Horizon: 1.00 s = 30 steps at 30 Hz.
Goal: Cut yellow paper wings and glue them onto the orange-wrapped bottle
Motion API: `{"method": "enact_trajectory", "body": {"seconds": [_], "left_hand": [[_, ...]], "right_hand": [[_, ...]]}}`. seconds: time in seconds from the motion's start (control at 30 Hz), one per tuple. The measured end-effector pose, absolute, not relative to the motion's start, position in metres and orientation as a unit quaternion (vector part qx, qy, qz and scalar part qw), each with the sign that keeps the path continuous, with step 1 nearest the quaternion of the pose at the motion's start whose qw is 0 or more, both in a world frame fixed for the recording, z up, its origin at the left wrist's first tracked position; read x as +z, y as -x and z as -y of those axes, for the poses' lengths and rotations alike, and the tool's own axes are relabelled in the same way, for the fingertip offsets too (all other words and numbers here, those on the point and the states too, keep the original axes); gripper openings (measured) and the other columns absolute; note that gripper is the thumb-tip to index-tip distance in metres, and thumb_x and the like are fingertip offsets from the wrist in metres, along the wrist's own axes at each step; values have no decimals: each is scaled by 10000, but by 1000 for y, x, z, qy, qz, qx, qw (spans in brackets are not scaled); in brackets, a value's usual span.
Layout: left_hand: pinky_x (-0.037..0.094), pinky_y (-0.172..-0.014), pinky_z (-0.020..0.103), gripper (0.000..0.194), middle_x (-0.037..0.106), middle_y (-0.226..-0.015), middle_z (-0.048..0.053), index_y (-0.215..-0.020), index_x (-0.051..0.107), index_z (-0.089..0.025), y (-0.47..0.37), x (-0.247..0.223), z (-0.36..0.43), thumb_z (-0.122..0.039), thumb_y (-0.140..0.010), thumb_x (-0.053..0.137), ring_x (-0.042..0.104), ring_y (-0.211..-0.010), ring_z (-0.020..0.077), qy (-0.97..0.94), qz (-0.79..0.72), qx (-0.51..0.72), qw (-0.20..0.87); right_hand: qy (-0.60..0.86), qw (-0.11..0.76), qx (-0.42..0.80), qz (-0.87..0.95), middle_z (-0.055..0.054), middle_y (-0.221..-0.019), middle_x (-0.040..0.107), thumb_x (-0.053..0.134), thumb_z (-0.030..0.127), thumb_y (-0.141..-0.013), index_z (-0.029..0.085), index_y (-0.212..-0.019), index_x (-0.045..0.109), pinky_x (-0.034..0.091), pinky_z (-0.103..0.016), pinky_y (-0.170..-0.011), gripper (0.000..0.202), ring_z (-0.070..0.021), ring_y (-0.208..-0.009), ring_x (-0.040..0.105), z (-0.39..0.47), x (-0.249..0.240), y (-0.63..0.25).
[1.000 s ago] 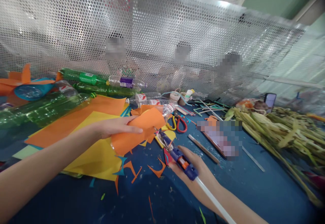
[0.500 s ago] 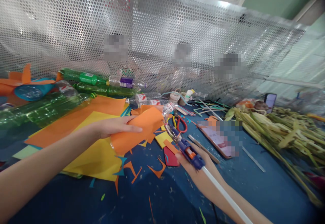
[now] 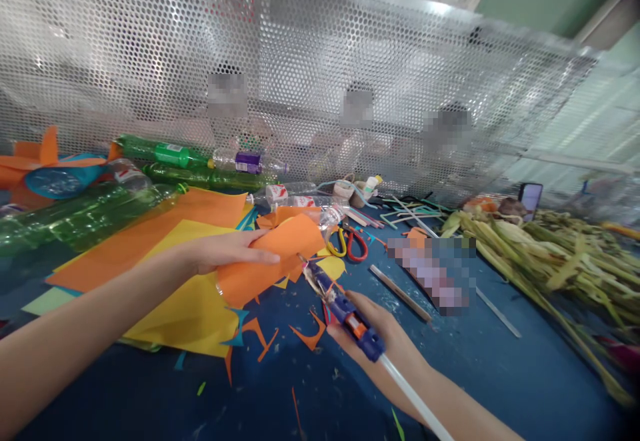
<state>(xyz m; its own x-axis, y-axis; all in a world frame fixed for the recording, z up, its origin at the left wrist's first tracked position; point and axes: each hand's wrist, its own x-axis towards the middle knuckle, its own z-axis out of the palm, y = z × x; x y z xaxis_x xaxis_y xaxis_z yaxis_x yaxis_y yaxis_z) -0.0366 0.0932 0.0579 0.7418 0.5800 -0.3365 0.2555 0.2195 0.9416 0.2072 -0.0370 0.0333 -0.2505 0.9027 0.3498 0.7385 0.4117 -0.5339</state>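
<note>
My left hand [image 3: 237, 251] is wrapped round a clear plastic bottle [image 3: 331, 217] covered in orange paper [image 3: 290, 249]. The bottle lies tilted, its bare clear end toward the upper right. In my right hand [image 3: 370, 327] is a blue hot glue gun [image 3: 345, 311], with a long white glue stick [image 3: 415, 394] trailing from its back. The gun's tip is at the lower right side of the orange paper; whether it touches I cannot tell. Under the bottle and my left arm lie yellow sheets [image 3: 195, 317] and an orange sheet [image 3: 100, 264].
Red-and-yellow-handled scissors [image 3: 357, 246], a wooden strip [image 3: 400, 293] and a phone [image 3: 433, 277] lie beyond my right hand. Green bottles [image 3: 95, 211] stand at left, dried husks [image 3: 555, 261] at right. Paper scraps [image 3: 313, 331] dot the blue table [image 3: 280, 394]. Behind rises a perforated metal screen [image 3: 300, 41].
My right hand has moved the glue gun left and slightly down, its tip going from the bottle's clear end to the orange paper's side. My left hand stays nearly still.
</note>
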Motion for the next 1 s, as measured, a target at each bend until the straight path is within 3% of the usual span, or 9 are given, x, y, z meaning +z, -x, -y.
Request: {"method": "enact_trajectory", "body": {"seconds": [0.53,0.87,1.0], "left_hand": [[493,-829,325,532,631,-1133,51,-1207,470,-234,38,64,-92,-366,-732,669,639,-929,225,-610,-366,114,694],[475,-852,338,586,610,-1163,92,-1236,456,-181,41,63,-96,-372,-725,670,623,-962,243,-622,-381,110,675],[485,-829,326,595,608,-1173,94,-1245,432,-189,44,62,-100,-363,-729,671,624,-970,250,-619,-385,105,676]], "right_hand": [[590,343,110,723,-32,-740,672,516,370,-799,215,-775,601,492,-249,-557,179,-182,-650,640,34,43,-214],[587,335,84,732,-29,-751,666,501,377,-823,215,-798,595,485,-244,-571,189,-178,-668,637,33,40,-218],[574,283,23,768,-54,-778,643,490,332,-839,222,-818,562,482,-273,-570,133,-188,-667,621,31,42,-229]]}}
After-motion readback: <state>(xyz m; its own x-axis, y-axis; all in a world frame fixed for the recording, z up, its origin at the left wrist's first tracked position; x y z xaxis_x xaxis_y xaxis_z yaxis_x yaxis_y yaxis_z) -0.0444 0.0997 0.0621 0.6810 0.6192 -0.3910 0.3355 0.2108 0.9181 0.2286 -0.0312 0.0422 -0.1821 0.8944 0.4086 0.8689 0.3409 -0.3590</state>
